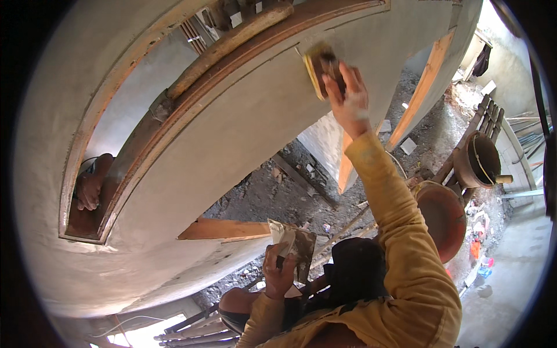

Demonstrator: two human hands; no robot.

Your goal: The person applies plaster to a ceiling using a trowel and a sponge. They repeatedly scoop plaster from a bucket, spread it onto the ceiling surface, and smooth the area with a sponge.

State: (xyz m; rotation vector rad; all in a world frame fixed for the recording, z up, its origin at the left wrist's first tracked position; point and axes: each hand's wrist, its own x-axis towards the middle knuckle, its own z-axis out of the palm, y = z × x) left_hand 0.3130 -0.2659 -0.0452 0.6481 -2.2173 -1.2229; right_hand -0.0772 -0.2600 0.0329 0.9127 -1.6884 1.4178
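My right hand (351, 103), at the end of an outstretched yellow sleeve, is closed around a plastering float (316, 69) with a brown back and a yellowish face. The float lies against the grey plastered wall (249, 116), just below the wooden window frame, and is slightly blurred. Held low, near my body, my left hand (278, 274) grips a flat plastering trowel (303, 250) smeared with grey mortar. The trowel is apart from the wall.
Another person's hand (89, 190) rests in the window opening at left. A bamboo pole (232, 46) crosses that opening. Timber door frames (423, 87) edge gaps in the wall. A reddish tub (439, 220) and a dark bucket (486, 155) stand at right by poles. Rubble covers the ground.
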